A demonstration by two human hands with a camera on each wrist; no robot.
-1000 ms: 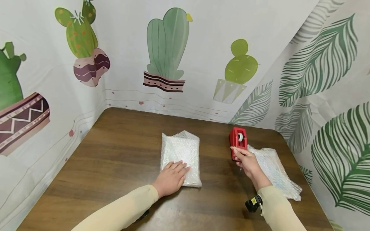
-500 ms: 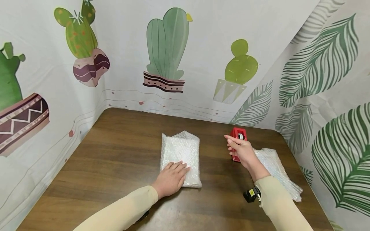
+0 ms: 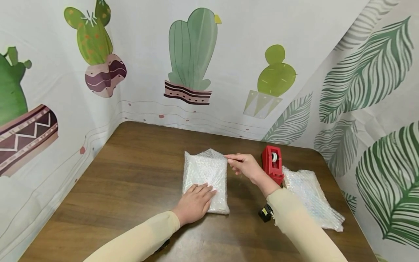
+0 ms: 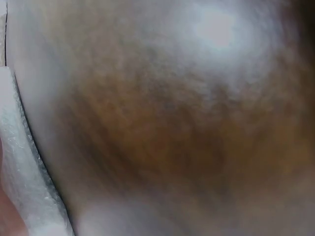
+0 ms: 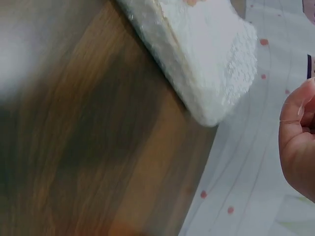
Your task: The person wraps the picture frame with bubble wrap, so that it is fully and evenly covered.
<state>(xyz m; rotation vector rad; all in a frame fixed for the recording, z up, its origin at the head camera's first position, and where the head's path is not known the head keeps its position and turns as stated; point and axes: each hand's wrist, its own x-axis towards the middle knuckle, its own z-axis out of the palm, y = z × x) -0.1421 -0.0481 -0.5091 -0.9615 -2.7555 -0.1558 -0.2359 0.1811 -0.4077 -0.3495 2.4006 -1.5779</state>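
Observation:
A flat bubble-wrapped package [image 3: 207, 173] lies on the table, its loose flap of wrap at the far end. My left hand [image 3: 194, 204] rests on its near part, fingers spread and straight. At the package's far right corner, my right hand [image 3: 246, 168] pinches with thumb and forefinger. A faint clear edge by the thumb in the right wrist view looks like a short strip of clear tape [image 5: 290, 121]; most of it is too transparent to see. The left wrist view shows only the wrapped side [image 4: 29, 162] of the package and blurred tabletop.
A red tape dispenser [image 3: 272, 165] with a small roll stands right of the package, behind the right forearm. Another sheet of bubble wrap [image 3: 309, 196] lies near the right table edge, partly under the sleeve. A printed cloth [image 3: 140, 72] hangs behind the brown table [image 3: 131, 174].
My right hand has left the tape dispenser, rising and moving left to the package's far right corner, still pinching. My left hand has stayed on the package.

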